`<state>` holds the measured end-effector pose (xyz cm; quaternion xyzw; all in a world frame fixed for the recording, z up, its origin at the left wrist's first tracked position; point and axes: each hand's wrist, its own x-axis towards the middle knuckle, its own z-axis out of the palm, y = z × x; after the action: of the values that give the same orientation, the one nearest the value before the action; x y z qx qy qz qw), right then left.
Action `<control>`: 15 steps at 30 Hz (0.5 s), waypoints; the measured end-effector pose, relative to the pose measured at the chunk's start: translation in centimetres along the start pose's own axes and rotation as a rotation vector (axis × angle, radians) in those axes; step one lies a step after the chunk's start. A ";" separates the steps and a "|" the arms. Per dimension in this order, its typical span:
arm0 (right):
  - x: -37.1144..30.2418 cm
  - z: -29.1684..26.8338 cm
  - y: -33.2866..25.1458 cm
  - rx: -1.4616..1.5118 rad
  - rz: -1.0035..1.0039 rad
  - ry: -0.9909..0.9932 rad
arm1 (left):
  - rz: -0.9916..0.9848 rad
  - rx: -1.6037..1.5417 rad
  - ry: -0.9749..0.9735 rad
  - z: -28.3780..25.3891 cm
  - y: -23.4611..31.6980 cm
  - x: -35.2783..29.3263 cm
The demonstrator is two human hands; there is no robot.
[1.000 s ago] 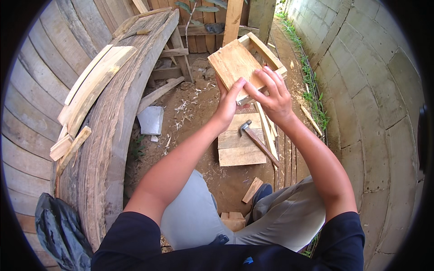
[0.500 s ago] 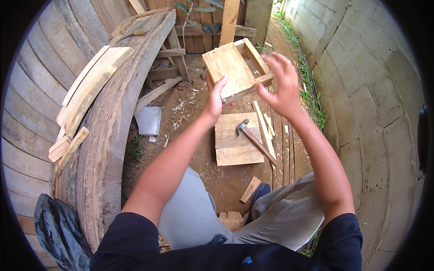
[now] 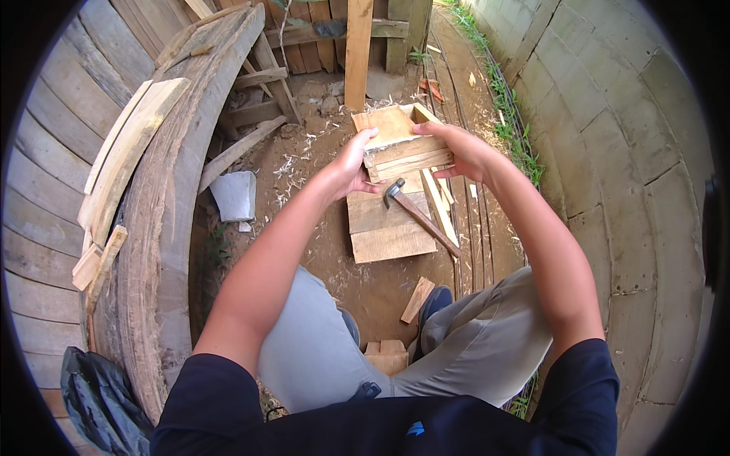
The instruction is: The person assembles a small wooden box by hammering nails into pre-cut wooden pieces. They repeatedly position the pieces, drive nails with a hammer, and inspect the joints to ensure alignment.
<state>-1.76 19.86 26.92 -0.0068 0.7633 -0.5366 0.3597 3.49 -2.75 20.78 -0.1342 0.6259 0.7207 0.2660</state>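
Note:
A small wooden box [image 3: 411,156], partly covered by a board on top, is held between both my hands above the ground. My left hand [image 3: 355,163] grips its left side, the thumb on the top edge and the fingers underneath. At the right end my right hand [image 3: 461,150] clasps it, thumb along the top. Just below the box lies a claw hammer [image 3: 422,216] with a brown wooden handle, its head toward the box. It rests across a square wooden platform of boards [image 3: 391,245] on the ground.
Thin wood strips [image 3: 443,213] lie right of the platform. A thick timber bench [image 3: 163,205] runs along the left, with planks [image 3: 125,144] on it. A pale block [image 3: 233,196] sits beside it. A block wall [image 3: 631,175] bounds the right; a wooden post [image 3: 357,57] stands ahead.
My right hand, apart from the box before, now grips its right end. The box has come lower and nearer, and tilted so its near side faces me.

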 end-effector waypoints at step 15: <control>2.4 0.6 1.5 -0.020 -0.091 0.001 | 0.012 0.029 0.036 -1.9 -0.5 1.6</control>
<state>-2.63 19.05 24.33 -0.0450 0.7675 -0.5449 0.3345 2.21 -4.16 19.15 -0.1394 0.6418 0.7106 0.2524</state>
